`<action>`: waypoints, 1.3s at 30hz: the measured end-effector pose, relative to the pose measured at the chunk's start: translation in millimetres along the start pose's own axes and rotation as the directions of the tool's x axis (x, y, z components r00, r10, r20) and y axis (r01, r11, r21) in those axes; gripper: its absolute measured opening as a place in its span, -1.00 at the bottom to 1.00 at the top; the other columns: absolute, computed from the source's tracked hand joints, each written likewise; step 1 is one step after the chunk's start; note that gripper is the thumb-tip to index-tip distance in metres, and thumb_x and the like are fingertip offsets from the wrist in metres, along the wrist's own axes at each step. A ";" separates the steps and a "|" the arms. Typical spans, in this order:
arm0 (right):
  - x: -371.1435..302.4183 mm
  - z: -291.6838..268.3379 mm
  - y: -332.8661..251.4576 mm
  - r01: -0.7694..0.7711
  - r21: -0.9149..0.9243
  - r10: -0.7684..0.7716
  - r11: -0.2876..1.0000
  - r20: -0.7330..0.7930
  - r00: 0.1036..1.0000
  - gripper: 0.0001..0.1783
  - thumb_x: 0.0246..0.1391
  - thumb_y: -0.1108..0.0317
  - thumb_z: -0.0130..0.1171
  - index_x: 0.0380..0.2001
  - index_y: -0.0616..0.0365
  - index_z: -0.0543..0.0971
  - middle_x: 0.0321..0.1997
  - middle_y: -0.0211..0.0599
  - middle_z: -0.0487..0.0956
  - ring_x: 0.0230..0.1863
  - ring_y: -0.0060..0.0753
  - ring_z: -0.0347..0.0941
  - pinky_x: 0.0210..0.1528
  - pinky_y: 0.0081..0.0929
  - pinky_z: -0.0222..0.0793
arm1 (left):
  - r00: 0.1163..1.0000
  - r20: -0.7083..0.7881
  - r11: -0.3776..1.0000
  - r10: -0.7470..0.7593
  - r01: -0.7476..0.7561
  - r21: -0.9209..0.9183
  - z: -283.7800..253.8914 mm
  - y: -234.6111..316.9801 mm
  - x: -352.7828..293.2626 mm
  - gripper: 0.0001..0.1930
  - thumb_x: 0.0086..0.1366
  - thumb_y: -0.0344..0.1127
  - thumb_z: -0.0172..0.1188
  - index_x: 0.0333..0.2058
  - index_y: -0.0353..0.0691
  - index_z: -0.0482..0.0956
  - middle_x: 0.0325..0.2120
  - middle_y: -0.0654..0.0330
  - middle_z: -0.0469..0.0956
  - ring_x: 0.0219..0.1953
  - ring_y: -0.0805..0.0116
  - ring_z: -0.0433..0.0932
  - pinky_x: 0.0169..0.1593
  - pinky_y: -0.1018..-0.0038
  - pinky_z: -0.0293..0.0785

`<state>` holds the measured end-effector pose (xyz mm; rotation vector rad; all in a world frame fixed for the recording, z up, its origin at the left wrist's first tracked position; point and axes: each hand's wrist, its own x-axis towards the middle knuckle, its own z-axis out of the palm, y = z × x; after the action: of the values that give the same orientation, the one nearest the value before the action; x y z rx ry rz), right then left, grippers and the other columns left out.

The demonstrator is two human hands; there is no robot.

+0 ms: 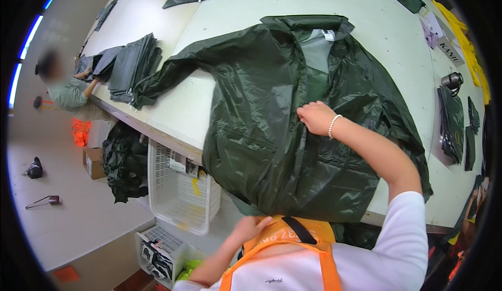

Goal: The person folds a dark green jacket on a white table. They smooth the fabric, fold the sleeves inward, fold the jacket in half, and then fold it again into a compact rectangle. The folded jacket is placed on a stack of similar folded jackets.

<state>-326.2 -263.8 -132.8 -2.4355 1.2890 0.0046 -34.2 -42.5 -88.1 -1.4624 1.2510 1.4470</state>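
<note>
A dark green, shiny rain jacket (251, 118) lies spread on the white table, collar away from me and hem at the near edge. Its front is parted at the neck, showing a pale lining with a white label (328, 35). My right hand (316, 117) is closed on the front edge, midway down the jacket. Low at the hem, close to my orange apron (314, 233), my left hand (248, 231) is closed at the jacket's bottom edge; some of its fingers are hidden. One sleeve stretches left, the other drapes down on the right.
Folded dark green garments (133, 63) lie at the table's left, others (452, 123) at the right beside a dark cup (452, 81). White plastic baskets (157, 186) stand below the table's left edge. A co-worker (68, 89) handles garments at the far left.
</note>
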 end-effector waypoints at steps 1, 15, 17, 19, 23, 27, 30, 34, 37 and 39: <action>-4.7 3.7 1.4 0.016 0.020 -0.015 1.000 -0.042 0.999 -0.87 0.02 0.29 0.08 -0.42 0.11 0.47 -0.39 -0.21 0.54 -0.25 -0.11 0.46 -0.20 -0.22 0.33 | 0.974 -0.149 0.985 0.170 -0.174 -0.009 -11.7 9.9 -0.3 -0.47 0.19 0.11 0.11 0.00 -0.15 0.46 -0.13 -0.11 0.50 -0.07 -0.05 0.46 -0.02 0.32 0.40; -32.5 0.0 -7.9 -0.376 -0.034 0.362 0.926 -0.198 0.911 -0.87 -0.08 0.41 0.05 -0.44 0.18 0.55 -0.21 -0.23 0.44 -0.09 -0.23 0.40 -0.23 -0.41 0.51 | 0.180 -0.610 0.632 0.772 -0.320 0.706 -140.8 157.9 116.1 -0.16 0.19 0.15 0.04 0.25 -0.33 0.04 0.31 -0.02 -0.04 0.35 0.07 -0.08 0.30 -0.03 -0.26; -27.0 0.5 -5.5 -0.447 -0.005 0.440 0.895 -0.166 0.883 -0.87 -0.07 0.39 0.08 -0.44 0.19 0.55 -0.20 -0.23 0.44 -0.09 -0.22 0.39 -0.23 -0.39 0.50 | 0.206 -0.621 0.653 0.757 -0.299 0.696 -139.9 158.5 109.2 -0.15 0.17 0.17 0.05 0.26 -0.31 0.04 0.31 -0.01 -0.05 0.35 0.10 -0.08 0.30 -0.04 -0.25; -24.4 -0.2 0.2 -0.485 0.234 0.527 0.843 -0.172 0.832 -0.81 -0.03 0.32 0.15 -0.34 0.17 0.52 -0.22 -0.16 0.43 -0.13 -0.11 0.43 -0.18 -0.28 0.46 | 0.209 -0.630 0.663 0.748 -0.293 0.689 -137.3 155.5 107.7 -0.13 0.15 0.20 0.05 0.26 -0.29 0.05 0.31 0.00 -0.04 0.35 0.12 -0.08 0.30 -0.05 -0.24; -11.2 -4.7 54.0 -0.409 0.523 0.650 0.748 -0.454 0.609 -0.67 -0.01 0.32 0.17 -0.16 0.16 0.42 -0.07 -0.08 0.43 -0.18 0.00 0.46 -0.14 -0.20 0.41 | 0.194 -0.613 0.639 0.766 -0.336 0.692 -149.4 163.3 87.8 -0.27 0.15 0.12 0.11 0.16 -0.27 0.24 0.22 -0.02 0.16 0.25 0.07 0.15 0.23 0.07 0.07; 15.8 -3.5 126.8 -0.495 0.589 0.768 0.639 -0.523 0.369 -0.33 -0.05 0.35 0.22 0.12 0.36 0.22 0.04 0.15 0.32 -0.26 0.00 0.46 -0.06 -0.27 0.37 | 0.129 -0.707 0.597 0.695 -0.652 0.468 -259.3 211.1 44.7 -0.53 0.12 -0.10 0.21 -0.04 -0.24 0.44 -0.04 0.01 0.43 0.01 0.03 0.38 0.03 0.27 0.35; 44.9 -11.9 173.0 -0.613 0.697 0.927 0.372 -0.314 0.206 -0.16 -0.09 0.25 0.29 0.17 0.43 0.14 0.08 0.21 0.35 -0.08 0.07 0.44 0.03 -0.28 0.33 | -0.324 -0.756 0.634 0.569 -0.412 0.654 -365.1 263.5 52.5 -0.51 0.13 -0.11 0.21 -0.03 -0.28 0.41 -0.10 0.01 0.47 0.01 0.05 0.39 0.02 0.27 0.37; 59.7 -21.2 200.2 -0.436 0.881 0.977 0.185 -0.119 0.174 -0.41 -0.12 0.25 0.27 -0.04 0.38 0.39 -0.19 0.11 0.53 -0.20 -0.01 0.50 -0.10 -0.26 0.38 | 0.211 -0.907 0.919 0.363 -0.243 0.312 -465.1 307.1 105.3 -0.35 0.01 0.06 0.29 -0.12 -0.43 0.46 -0.22 -0.07 0.52 -0.18 0.05 0.52 -0.13 0.27 0.47; 46.8 -25.8 214.8 -0.468 0.760 0.880 0.452 -0.293 0.373 -0.73 -0.15 0.29 0.20 -0.43 0.31 0.53 -0.52 0.01 0.55 -0.42 -0.07 0.53 -0.31 -0.21 0.38 | 0.694 -0.600 0.913 0.397 -0.366 0.180 -521.8 319.2 147.3 -0.48 -0.08 0.01 0.38 -0.49 -0.46 0.54 -0.57 -0.04 0.54 -0.58 0.15 0.53 -0.47 0.32 0.48; 42.9 -77.7 206.2 -0.441 0.767 0.871 0.467 -0.313 0.378 -0.79 -0.14 0.32 0.17 -0.49 0.28 0.50 -0.60 -0.08 0.50 -0.62 -0.22 0.43 -0.51 -0.31 0.35 | 0.700 -0.545 0.883 0.461 -0.421 0.206 -547.8 323.2 181.4 -0.59 -0.10 -0.08 0.40 -0.64 -0.37 0.51 -0.73 0.04 0.46 -0.71 0.26 0.45 -0.63 0.39 0.38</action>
<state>-479.2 -428.0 -136.8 -1.1570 2.1727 -1.0107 -202.2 -678.1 -160.2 -1.7032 2.1402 1.2490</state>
